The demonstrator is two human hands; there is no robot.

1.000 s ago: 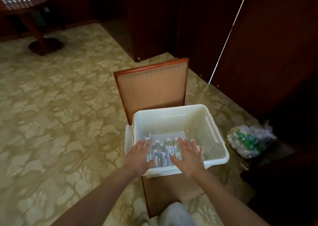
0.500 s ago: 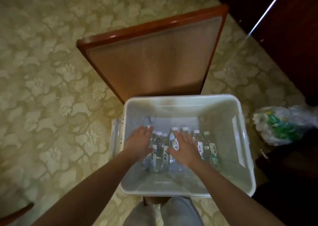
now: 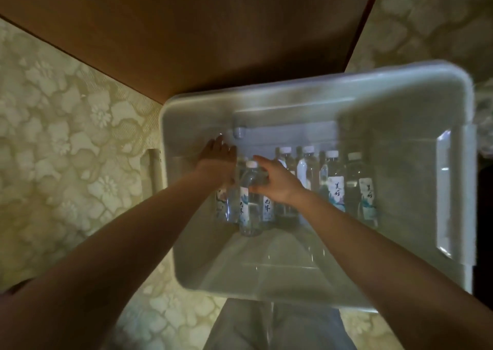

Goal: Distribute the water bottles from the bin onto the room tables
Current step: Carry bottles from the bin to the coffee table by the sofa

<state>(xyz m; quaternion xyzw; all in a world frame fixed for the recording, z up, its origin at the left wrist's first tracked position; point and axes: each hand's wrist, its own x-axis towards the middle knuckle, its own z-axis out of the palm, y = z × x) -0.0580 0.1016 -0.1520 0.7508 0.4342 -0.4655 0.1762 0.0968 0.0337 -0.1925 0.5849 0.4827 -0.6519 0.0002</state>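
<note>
A white plastic bin sits on a chair and holds several clear water bottles with white caps and labels, standing in a row. Both my arms reach down into it. My right hand is wrapped around the neck of one bottle at the left of the row. My left hand lies flat, fingers apart, over the leftmost bottles beside the bin's left wall; what is under its palm is hidden.
The brown padded chair back rises just behind the bin. Patterned beige carpet spreads to the left and upper right. My grey trouser legs show below the bin. The far right edge is dark.
The view has dropped closer over the bin. Both hands have gone deeper in, and my right hand has closed around a bottle's neck.
</note>
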